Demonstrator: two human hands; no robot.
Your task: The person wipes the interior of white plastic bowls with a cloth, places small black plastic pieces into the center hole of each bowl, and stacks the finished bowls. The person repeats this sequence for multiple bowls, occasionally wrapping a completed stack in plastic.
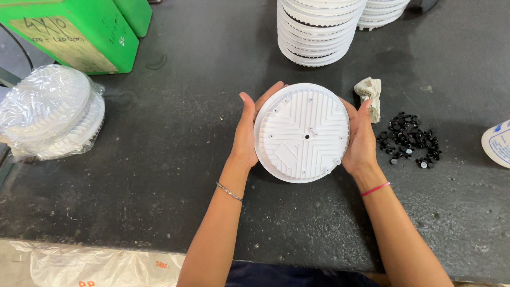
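A round white ribbed disc (302, 133) with a small centre hole and several screw holes is held up over the dark worktop (175, 159). My left hand (247, 130) cups its left rim and my right hand (360, 139) cups its right rim, palms facing inward. A thin chain bracelet is on my left wrist, a pink band on my right. The disc's ribbed face points at the camera.
Two stacks of similar white discs (319, 29) stand at the back. A crumpled cloth (371, 95) and a heap of small black screws (409, 141) lie right of my hands. Bagged white discs (50, 111) and a green box (79, 32) are at the left. A white container edge (499, 143) is far right.
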